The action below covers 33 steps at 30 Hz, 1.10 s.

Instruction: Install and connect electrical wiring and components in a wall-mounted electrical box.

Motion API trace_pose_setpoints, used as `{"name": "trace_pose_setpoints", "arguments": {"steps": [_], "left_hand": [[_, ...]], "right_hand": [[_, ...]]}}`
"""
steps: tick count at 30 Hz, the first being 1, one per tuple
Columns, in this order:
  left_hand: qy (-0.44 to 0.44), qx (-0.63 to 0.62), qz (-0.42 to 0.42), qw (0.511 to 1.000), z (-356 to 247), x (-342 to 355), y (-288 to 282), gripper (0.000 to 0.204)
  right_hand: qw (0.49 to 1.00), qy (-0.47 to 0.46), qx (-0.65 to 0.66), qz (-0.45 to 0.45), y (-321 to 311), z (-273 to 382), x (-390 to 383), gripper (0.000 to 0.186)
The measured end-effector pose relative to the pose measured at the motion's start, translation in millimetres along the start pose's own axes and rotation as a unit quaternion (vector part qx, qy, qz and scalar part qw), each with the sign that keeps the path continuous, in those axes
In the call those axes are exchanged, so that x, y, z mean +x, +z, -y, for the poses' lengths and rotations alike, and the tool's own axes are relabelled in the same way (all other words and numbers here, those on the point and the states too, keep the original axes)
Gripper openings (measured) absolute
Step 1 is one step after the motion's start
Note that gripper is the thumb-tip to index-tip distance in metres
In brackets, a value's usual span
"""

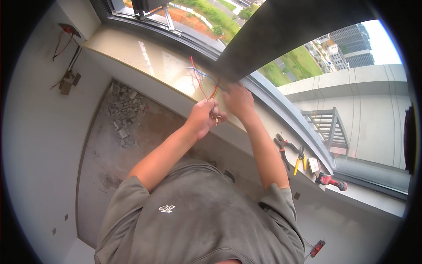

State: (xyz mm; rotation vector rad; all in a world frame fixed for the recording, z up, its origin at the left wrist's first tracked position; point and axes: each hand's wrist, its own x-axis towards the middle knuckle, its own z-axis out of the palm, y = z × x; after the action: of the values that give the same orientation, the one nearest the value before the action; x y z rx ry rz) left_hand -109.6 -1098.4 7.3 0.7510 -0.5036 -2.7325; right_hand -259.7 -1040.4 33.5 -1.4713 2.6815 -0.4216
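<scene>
A bundle of thin electrical wires (202,88) in red, blue and yellow loops over the pale window sill (171,75). My left hand (203,118) is closed around the bundle, just off the sill's front edge. Short wire ends stick out below its fingers. Close beside it, at the foot of the dark window post, is my right hand (239,102). Its fingers are bent in near the upper part of the wires. What they grip is blurred and partly hidden.
Along the sill to the right lie red-and-black pliers (281,147), a yellow-handled hand tool (300,160), a small white box (313,165) and a red power tool (332,181). Rubble (125,110) covers part of the floor. Loose wires hang from a wall box (69,30) at left.
</scene>
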Motion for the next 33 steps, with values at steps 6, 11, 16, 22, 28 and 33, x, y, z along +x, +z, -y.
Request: {"name": "trace_pose_setpoints", "arguments": {"steps": [6, 11, 16, 22, 28, 33], "left_hand": [[-0.004, 0.024, 0.000, 1.000, -13.4, -12.0, -10.0, 0.017], [-0.001, 0.045, 0.006, 0.999, -21.1, -20.4, -14.1, 0.018], [0.007, 0.036, 0.014, 0.999, -23.8, -28.8, -22.0, 0.018], [0.049, 0.057, -0.024, 0.997, -22.0, -40.4, -33.3, 0.018], [0.103, 0.080, -0.073, 0.989, -10.1, -42.9, -38.1, 0.022], [0.120, 0.088, -0.081, 0.986, -2.7, -36.0, -28.9, 0.024]], "right_hand": [[0.995, 0.025, -0.045, 0.084, -5.4, 11.4, 16.4, 0.022], [0.986, 0.082, 0.002, 0.146, -19.1, 33.6, 20.6, 0.029], [0.971, 0.111, -0.008, 0.212, -14.8, 46.4, 26.3, 0.032], [0.963, 0.125, -0.036, 0.235, -2.9, 51.9, 28.2, 0.025], [0.979, 0.080, -0.082, 0.169, -0.9, 57.8, 18.3, 0.022], [0.984, 0.051, 0.016, 0.169, -15.3, 65.1, -2.3, 0.022]]}}
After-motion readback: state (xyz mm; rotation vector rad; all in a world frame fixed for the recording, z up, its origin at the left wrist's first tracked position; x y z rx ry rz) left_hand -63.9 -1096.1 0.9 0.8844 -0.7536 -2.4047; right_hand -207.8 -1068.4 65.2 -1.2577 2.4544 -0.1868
